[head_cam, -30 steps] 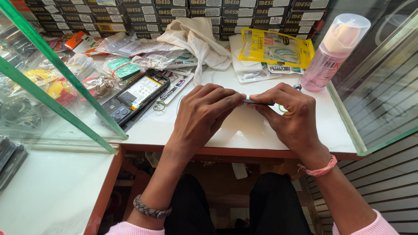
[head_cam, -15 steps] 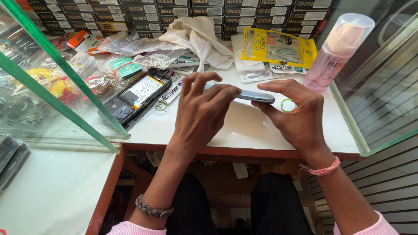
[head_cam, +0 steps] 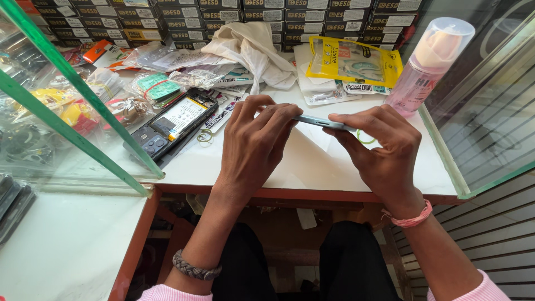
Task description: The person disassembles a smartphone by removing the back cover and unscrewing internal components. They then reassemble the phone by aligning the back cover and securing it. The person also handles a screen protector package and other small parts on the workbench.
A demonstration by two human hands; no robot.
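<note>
Nearby, opened phone (head_cam: 173, 124), pink bottle (head_cam: 429, 64)

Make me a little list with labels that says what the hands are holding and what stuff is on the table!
left hand: grips one end of a thin grey phone, held edge-on
right hand: grips the other end of the phone
height: phone is lifted above the white table
beside left hand: opened phone lying flat, insides showing
far right: pink spray bottle, upright, clear cap
behind the hands: yellow packet, white cloth
left edge: glass case
</note>
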